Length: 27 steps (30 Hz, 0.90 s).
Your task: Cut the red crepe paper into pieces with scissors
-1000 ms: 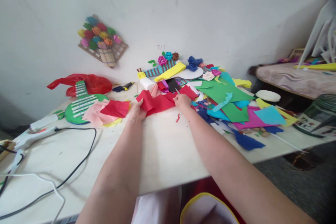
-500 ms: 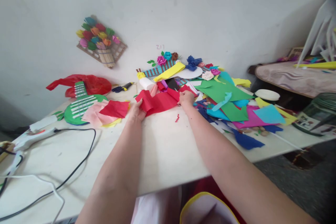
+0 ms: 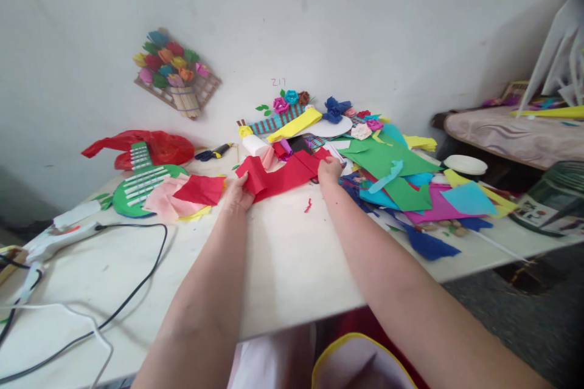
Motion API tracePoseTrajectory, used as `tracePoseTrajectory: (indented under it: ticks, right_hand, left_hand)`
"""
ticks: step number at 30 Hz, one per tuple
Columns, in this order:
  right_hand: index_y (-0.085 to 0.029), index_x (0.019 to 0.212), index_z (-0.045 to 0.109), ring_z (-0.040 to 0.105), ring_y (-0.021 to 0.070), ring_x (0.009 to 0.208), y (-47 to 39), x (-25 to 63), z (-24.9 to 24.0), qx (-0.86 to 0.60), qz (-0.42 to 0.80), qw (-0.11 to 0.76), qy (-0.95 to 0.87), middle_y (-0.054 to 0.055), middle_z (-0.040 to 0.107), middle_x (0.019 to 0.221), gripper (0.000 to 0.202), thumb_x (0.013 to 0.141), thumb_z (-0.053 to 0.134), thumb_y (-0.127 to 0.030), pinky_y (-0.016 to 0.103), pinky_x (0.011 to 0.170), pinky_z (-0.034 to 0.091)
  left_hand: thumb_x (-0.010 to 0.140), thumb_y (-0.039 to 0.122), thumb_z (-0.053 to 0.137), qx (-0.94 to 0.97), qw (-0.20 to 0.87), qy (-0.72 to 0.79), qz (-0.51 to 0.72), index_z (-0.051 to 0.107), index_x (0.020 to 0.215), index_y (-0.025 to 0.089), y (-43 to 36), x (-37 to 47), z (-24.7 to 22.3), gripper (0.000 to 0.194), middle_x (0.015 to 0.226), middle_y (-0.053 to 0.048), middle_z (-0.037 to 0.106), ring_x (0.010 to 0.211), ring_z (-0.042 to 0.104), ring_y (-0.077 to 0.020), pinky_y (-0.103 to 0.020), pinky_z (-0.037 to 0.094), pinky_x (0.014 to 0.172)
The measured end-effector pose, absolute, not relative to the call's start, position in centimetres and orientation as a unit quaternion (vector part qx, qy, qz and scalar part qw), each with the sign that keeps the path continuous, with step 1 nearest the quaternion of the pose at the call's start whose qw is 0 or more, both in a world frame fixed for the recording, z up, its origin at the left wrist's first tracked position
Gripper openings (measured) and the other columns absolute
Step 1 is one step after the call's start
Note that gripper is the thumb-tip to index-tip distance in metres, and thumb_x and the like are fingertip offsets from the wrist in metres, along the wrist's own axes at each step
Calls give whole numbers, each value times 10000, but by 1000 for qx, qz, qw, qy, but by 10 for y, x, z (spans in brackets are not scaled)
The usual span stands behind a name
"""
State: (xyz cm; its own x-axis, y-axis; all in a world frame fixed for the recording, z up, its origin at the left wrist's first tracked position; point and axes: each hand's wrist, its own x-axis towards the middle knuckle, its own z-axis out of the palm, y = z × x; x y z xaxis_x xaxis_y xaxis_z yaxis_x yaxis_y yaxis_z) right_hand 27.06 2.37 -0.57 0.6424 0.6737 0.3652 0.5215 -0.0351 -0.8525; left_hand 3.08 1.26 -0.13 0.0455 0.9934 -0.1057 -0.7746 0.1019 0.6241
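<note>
A strip of red crepe paper (image 3: 283, 177) stretches between my two hands, just above the middle of the table. My left hand (image 3: 241, 193) is closed on its left end, where the paper curls over in a fold. At the other end, my right hand (image 3: 329, 170) pinches the strip near its edge. A small twisted red scrap (image 3: 308, 205) lies on the table below the strip. Left of my left hand, a red paper square (image 3: 201, 189) rests on pale pink paper (image 3: 166, 197).
A green guitar-shaped craft (image 3: 141, 185) and a red plastic bag (image 3: 159, 147) lie at left. Dark-handled pliers (image 3: 214, 152) are behind. Coloured paper scraps (image 3: 387, 158) crowd the right, beside a glass jar (image 3: 554, 200). A black cable (image 3: 155, 261) and power strip (image 3: 64, 240) occupy the left front.
My right hand has shifted slightly right and up along the red strip, and more of the strip is spread out flat. My left hand stays in place.
</note>
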Motion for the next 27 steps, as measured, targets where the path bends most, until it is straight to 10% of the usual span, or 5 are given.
tracePoseTrajectory:
  ticks: [8, 15, 22, 27]
  right_hand:
    - [-114, 965, 616, 460, 251, 1164, 9, 247, 0, -629, -20, 566, -532, 177, 552, 1166, 285, 756, 422, -106, 405, 1003, 337]
    - [-113, 1091, 622, 526, 176, 1126, 2, 215, -9, -459, 23, 407, -790, 118, 603, 1181, 365, 792, 413, -85, 306, 1003, 366]
    - [-127, 1423, 294, 192, 234, 1376, -3, 212, -13, -573, 110, 146, -799, 105, 249, 1485, 584, 899, 376, -371, 430, 1107, 154]
    - [-162, 1430, 286, 131, 252, 1387, 6, 222, -18, -629, 97, 110, -763, 56, 210, 1502, 565, 930, 254, -423, 444, 1109, 97]
  left_hand:
    - [826, 88, 508, 211, 691, 271, 636, 566, 1089, 125, 13, 31, -3, 272, 799, -72, 699, 717, 672, -170, -315, 539, 795]
    - [821, 95, 510, 215, 691, 270, 635, 559, 1123, 114, 17, 30, -5, 307, 849, -91, 698, 740, 672, -175, -319, 535, 802]
    - [824, 95, 505, 224, 692, 275, 629, 573, 1084, 123, 15, 30, -4, 271, 805, -74, 696, 709, 667, -162, -310, 540, 784]
    - [822, 94, 505, 220, 686, 285, 632, 569, 1087, 131, 15, 30, -3, 274, 835, -80, 692, 752, 670, -172, -322, 532, 806]
